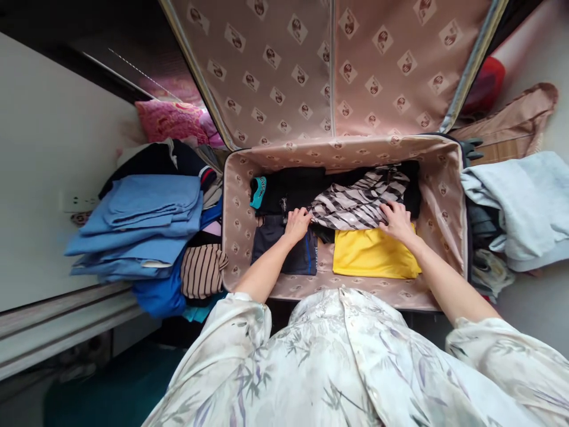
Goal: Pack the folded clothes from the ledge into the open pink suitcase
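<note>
A black-and-white striped garment (351, 204) lies in the open suitcase (444, 261), its fabric wrinkled. My left hand (297, 224) is closed on the garment's left corner, above a folded dark navy garment (287, 252) with a blue stripe. At the striped cloth's lower right edge, my right hand (396, 222) grips it with bent fingers. A folded yellow garment (373, 255) lies just below, partly under the right hand. Behind the striped piece are folded black clothes (296, 181), one with a turquoise lettered band (258, 193).
The suitcase's lined lid (306, 71) stands raised at the back. To the left are stacked blue folded clothes (151, 207), a striped tan garment (202, 270) and a pink pillow (171, 118). Light grey clothing (528, 201) is piled at the right. A white wall (48, 178) borders the left side.
</note>
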`<state>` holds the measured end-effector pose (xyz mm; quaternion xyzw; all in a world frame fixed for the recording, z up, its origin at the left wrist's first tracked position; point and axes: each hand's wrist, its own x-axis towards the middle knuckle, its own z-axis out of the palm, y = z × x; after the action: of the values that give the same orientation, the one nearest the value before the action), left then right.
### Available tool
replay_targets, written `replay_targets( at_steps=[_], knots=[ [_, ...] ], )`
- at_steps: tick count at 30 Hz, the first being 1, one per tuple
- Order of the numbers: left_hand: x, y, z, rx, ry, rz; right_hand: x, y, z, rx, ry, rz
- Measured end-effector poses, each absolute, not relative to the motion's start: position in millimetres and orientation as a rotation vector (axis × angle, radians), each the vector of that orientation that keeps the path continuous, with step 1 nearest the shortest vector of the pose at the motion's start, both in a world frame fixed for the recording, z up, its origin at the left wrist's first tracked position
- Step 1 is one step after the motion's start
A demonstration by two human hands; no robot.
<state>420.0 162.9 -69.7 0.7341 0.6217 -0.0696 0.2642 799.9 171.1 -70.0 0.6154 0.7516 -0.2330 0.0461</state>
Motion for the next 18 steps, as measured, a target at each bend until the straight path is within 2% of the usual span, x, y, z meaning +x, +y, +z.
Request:
replay_targets(
  at_steps=[6,9,12,15,18],
  knots=[
    [427.4,214.9,-48.9,1.733,1.893,0.167,777.7,179.6,-63.9,1.686,2.424,-0.719],
    [429.4,240.3,-31.7,1.796,1.838,0.251,771.7,186.7,-70.1,1.835,2.314,-0.622],
    [429.6,261.6,-13.3,1.937,1.596,0.164,779.3,197.9,-75.8,1.999,2.223,-0.557],
    [427.7,274.7,0.7,2.004,1.389,-0.099,794.4,216.7,-72.8,2.039,2.210,-0.589],
    [425.3,284.6,11.6,2.078,1.485,-0.189,809.6,245.8,-57.4,2.230,2.169,-0.629]
  ],
)
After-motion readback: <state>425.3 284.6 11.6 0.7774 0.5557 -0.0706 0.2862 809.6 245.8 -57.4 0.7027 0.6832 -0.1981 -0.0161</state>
